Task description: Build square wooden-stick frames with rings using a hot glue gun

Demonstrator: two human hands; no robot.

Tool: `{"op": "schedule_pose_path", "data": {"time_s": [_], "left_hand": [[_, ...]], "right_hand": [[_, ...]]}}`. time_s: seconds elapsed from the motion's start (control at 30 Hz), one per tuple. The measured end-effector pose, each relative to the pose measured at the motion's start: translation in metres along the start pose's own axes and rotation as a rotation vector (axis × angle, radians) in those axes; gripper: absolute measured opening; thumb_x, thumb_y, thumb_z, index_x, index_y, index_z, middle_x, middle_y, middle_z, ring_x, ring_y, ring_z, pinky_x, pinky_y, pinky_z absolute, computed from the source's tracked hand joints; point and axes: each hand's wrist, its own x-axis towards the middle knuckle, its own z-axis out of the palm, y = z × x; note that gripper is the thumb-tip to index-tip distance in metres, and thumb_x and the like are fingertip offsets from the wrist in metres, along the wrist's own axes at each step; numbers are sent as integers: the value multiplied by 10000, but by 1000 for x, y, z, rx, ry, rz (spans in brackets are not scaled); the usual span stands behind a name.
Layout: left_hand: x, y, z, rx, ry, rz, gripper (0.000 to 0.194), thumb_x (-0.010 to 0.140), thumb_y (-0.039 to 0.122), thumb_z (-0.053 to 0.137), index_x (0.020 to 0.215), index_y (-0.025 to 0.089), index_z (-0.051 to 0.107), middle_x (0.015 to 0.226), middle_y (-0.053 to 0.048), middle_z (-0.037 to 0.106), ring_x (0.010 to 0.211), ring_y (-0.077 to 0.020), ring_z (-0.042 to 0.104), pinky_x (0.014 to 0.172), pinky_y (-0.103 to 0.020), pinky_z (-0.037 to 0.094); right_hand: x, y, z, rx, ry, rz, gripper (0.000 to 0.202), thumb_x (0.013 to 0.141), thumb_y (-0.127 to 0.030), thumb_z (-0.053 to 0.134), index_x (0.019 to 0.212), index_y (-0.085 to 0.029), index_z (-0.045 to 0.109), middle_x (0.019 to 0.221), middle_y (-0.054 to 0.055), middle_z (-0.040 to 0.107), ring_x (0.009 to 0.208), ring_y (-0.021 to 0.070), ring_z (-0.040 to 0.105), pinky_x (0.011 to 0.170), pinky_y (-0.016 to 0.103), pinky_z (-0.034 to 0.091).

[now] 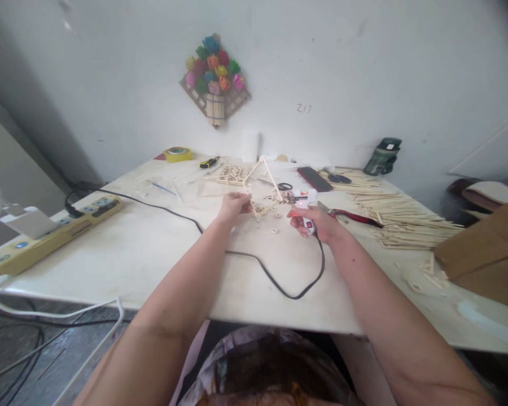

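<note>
The left hand has its fingers pinched on a shape made of thin wood sticks, which is up over the middle of the white surface. The right hand has its fingers wrapped around a white glue gun with a red switch. The gun's nose points left at the stick shape, but I can't tell if the two touch. A black cord hangs from the gun's handle and loops across the surface, passing under the left arm (it looks a bit like a long, skinny snake). Small wood bits lie between the two hands. Behind the left hand is a flat batch of little wood pieces, with a yellow and black knife and a roll of yellow tape farther left. To the right there are pliers with red handles, a dark phone, a big pile of sticks and a brown box. A power strip sits on the left side. Bright flowers hang on the wall.
</note>
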Motion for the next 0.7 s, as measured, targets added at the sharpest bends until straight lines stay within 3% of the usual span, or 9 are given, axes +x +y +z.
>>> {"op": "schedule_pose_path", "data": {"time_s": [0.7], "left_hand": [[1,-3,-2,17,-36,-101,205,571,247,701,588,120,541,492,-9,545,420,-86,495,448,-215,410]], "right_hand": [[4,10,7,-97,-33,17,243,638,-356,619,610,-124,554,520,6,530,345,57,385,314,199,330]]}}
